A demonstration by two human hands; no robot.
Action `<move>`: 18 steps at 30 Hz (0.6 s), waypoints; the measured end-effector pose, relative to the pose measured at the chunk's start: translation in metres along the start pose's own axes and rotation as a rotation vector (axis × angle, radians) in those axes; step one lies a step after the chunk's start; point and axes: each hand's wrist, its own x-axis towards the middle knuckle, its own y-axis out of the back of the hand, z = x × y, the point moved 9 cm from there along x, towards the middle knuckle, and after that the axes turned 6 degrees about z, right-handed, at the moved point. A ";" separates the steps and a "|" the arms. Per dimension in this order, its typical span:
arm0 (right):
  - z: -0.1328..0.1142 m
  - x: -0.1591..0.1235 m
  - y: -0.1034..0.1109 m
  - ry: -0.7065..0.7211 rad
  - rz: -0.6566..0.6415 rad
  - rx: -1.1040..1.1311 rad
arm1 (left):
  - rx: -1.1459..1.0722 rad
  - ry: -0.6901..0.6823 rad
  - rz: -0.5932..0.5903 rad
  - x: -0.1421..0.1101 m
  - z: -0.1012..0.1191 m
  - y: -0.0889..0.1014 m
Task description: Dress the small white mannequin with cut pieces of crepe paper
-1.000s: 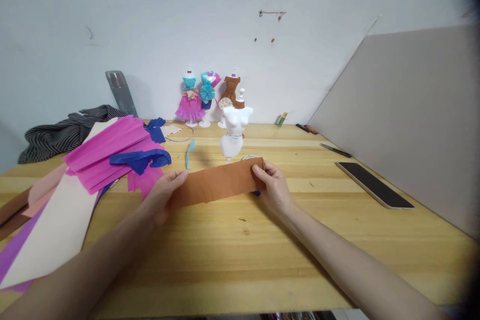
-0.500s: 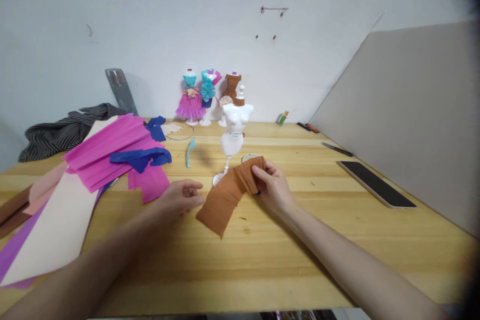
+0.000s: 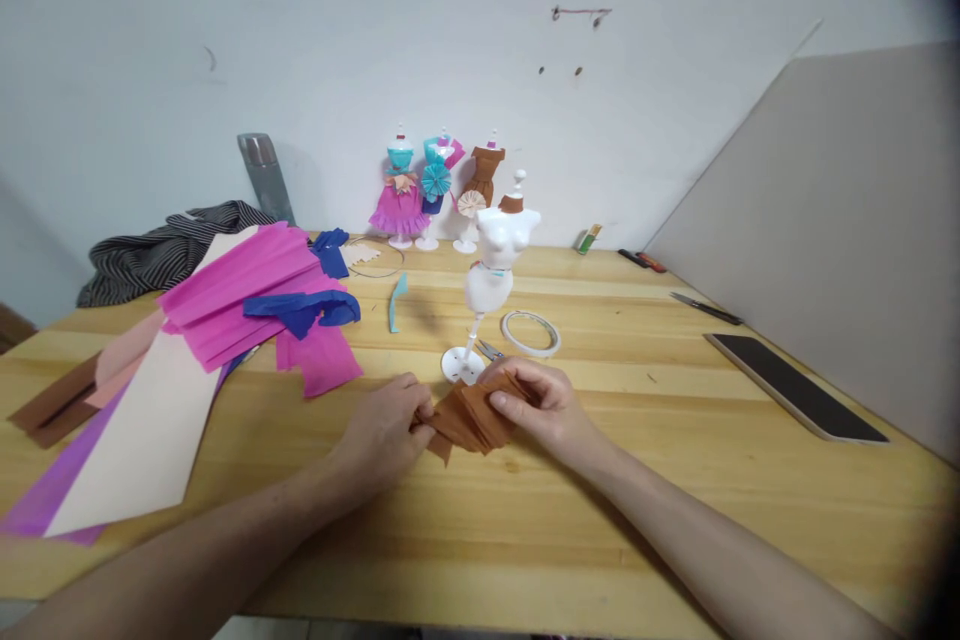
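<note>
A brown crepe paper strip (image 3: 474, 418), bunched in folds, is between my hands above the front of the wooden table. My right hand (image 3: 541, 410) pinches its right end, thumb on top. At the left end, my left hand (image 3: 394, 428) has its fingertips closed on the paper. Just beyond the strip stands a small white mannequin (image 3: 489, 286) with a brown band at its neck, upright on a round base. Scissors (image 3: 489, 350) lie beside that base, partly hidden behind my right hand. A white tape roll (image 3: 531, 333) rests on the table to the right.
Pink, blue, cream and purple crepe paper (image 3: 247, 295) is piled at the left, near a striped cloth (image 3: 172, 245) and a flask (image 3: 266, 178). Several dressed mannequins (image 3: 401, 200) line the wall. A phone (image 3: 795, 388) and a dark pointed tool (image 3: 706, 308) lie at the right.
My left hand let go of the strip's left end, then took hold of it again closer in. The flat strip is now gathered into folds. The view has turned slightly left.
</note>
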 end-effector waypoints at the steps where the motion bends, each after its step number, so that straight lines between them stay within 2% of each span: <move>1: 0.002 0.001 0.002 -0.003 0.021 -0.005 | -0.088 0.018 0.017 0.001 -0.001 0.001; 5: 0.014 0.005 0.014 -0.043 0.142 0.046 | -0.552 0.208 0.035 0.005 -0.017 0.000; 8: 0.024 0.007 0.021 -0.099 0.217 0.106 | -0.764 0.394 0.071 0.007 -0.031 0.001; 12: 0.031 0.009 0.026 -0.158 0.271 0.174 | -0.930 0.551 0.121 0.004 -0.036 0.007; 15: 0.034 0.009 0.028 -0.200 0.289 0.206 | -1.016 0.589 0.180 0.003 -0.036 0.015; 18: 0.035 0.010 0.031 -0.202 0.317 0.199 | -0.976 0.619 0.185 0.004 -0.037 0.020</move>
